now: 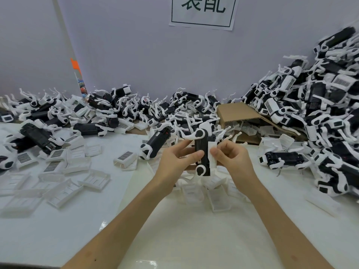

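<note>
My left hand (179, 157) grips a black toy body with white legs (202, 152), held upright above the middle of the table, thumb across its side. My right hand (231, 157) pinches a white plastic cover piece (213, 155) and holds it against the right side of the black body. Both forearms reach in from the bottom of the view.
Loose white covers (66, 193), some with barcode labels, lie across the left of the white table (184, 239). Black-and-white toy bodies form a row along the back wall (108, 109) and a tall pile at the right (318, 113). An open cardboard box (240, 113) lies behind my hands.
</note>
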`<state>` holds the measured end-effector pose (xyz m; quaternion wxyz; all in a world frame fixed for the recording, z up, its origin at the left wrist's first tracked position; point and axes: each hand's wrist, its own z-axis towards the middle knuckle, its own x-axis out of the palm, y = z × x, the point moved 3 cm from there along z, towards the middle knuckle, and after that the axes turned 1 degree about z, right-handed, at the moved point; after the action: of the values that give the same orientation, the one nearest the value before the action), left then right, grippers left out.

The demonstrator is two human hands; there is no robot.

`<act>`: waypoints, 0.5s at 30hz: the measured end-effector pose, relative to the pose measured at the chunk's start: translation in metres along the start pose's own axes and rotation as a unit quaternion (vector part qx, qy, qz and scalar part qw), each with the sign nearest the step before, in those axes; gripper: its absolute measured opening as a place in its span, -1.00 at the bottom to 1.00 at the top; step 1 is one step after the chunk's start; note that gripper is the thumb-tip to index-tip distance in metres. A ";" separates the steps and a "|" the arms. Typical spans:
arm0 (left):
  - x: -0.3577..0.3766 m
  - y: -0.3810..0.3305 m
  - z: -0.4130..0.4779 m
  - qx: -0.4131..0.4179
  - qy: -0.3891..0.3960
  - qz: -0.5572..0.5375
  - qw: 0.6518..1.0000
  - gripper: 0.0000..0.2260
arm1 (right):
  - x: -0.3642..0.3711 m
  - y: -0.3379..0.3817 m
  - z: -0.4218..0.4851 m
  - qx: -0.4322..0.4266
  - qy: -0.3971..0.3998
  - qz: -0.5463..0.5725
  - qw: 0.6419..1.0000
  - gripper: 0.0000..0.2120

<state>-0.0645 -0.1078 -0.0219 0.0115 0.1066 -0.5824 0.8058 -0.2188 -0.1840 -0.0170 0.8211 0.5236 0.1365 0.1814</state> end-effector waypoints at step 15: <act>0.001 0.000 -0.002 -0.003 0.004 0.051 0.999 -0.74 | 0.003 -0.006 -0.001 -0.006 -0.001 -0.044 0.999 -0.67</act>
<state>-0.0656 -0.1058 -0.0221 -0.0271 0.0732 -0.5892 0.8042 -0.2154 -0.1842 -0.0224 0.8318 0.5122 0.1571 0.1454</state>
